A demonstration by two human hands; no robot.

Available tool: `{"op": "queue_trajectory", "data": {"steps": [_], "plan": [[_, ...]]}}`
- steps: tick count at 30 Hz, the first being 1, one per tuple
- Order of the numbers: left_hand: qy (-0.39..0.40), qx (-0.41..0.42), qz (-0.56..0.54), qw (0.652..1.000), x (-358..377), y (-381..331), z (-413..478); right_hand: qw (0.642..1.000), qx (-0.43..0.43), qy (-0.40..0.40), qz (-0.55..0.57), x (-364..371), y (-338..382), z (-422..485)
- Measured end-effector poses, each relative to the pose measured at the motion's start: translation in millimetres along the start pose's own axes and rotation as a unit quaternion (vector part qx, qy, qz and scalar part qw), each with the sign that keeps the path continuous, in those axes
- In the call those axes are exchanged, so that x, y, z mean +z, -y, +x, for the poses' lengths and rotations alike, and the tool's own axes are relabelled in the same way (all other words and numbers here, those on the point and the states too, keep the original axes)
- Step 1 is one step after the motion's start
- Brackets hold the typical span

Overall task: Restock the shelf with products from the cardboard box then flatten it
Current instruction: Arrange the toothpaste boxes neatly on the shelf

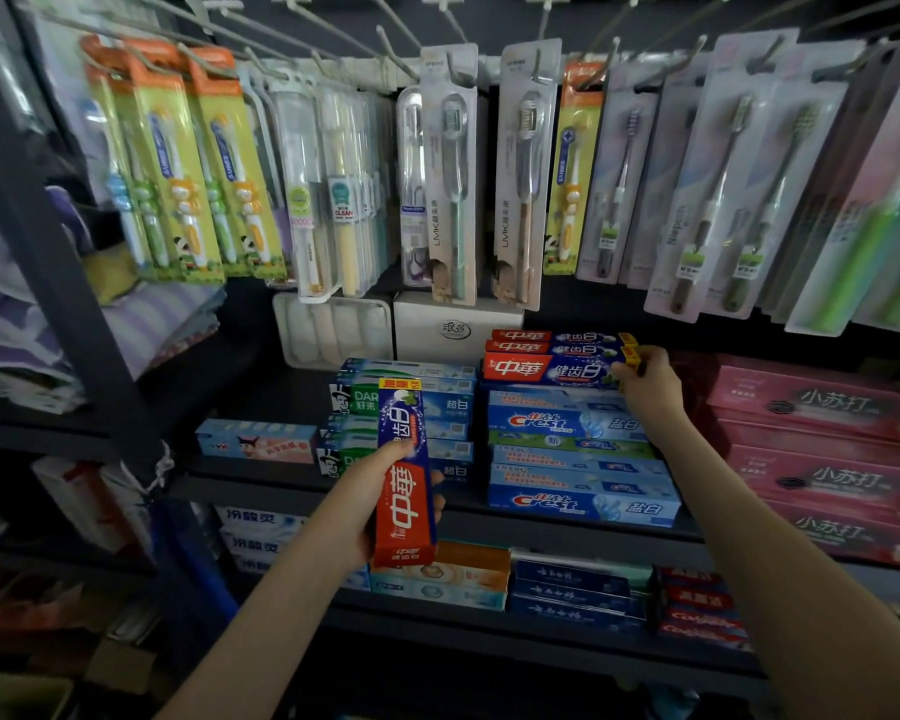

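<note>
Dark metal shelf; left grip round upright glossy carton, right grip pinch-tight on stacked carton

Toothbrush packs hang above the shelf. On it, the Darlie boxes sit left of the Crest stack — three toothpaste boxes lie on top of that.

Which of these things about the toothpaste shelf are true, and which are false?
1. The left hand holds a red and blue toothpaste box upright. True.
2. The right hand is empty. False: it grips the end of the stacked red and blue boxes atop the Crest boxes.
3. Toothbrushes hang on hooks above the toothpaste. True.
4. The pink boxes lie left of the Crest boxes. False: they lie to the right.
</note>
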State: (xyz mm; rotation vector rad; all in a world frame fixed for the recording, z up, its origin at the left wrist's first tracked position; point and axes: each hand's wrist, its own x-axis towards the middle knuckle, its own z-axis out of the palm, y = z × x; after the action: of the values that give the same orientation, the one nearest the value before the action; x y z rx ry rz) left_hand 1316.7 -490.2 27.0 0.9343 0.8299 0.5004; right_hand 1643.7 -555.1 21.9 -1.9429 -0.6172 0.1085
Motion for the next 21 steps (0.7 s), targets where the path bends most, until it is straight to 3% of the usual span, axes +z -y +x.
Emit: {"op": "queue_trajectory", "data": {"steps": [2, 4, 7, 10, 21], "plan": [[0.002, -0.001, 0.001, 1.0, 0.3, 0.0, 1.6, 0.999, -0.028, 0.0, -0.032, -0.3, 0.3, 5.0], [0.007, -0.001, 0.007, 1.0, 1.7, -0.4, 3.1, 0.986, -0.085, 0.017, -0.146, -1.8, 5.5, 10.6], [0.017, 0.006, 0.019, 1.0, 6.4, -2.4, 7.2, 0.941, -0.152, 0.087, -0.289, -1.8, 17.3, 16.8], [0.024, 0.011, 0.023, 0.999, 11.6, -4.6, 13.6, 0.905, -0.157, 0.142, -0.368, 2.2, 17.5, 23.9], [0.038, 0.022, 0.028, 0.999, 11.6, -0.5, 29.0, 0.922, -0.177, 0.09, -0.332, 4.6, 1.1, 34.3]]}}
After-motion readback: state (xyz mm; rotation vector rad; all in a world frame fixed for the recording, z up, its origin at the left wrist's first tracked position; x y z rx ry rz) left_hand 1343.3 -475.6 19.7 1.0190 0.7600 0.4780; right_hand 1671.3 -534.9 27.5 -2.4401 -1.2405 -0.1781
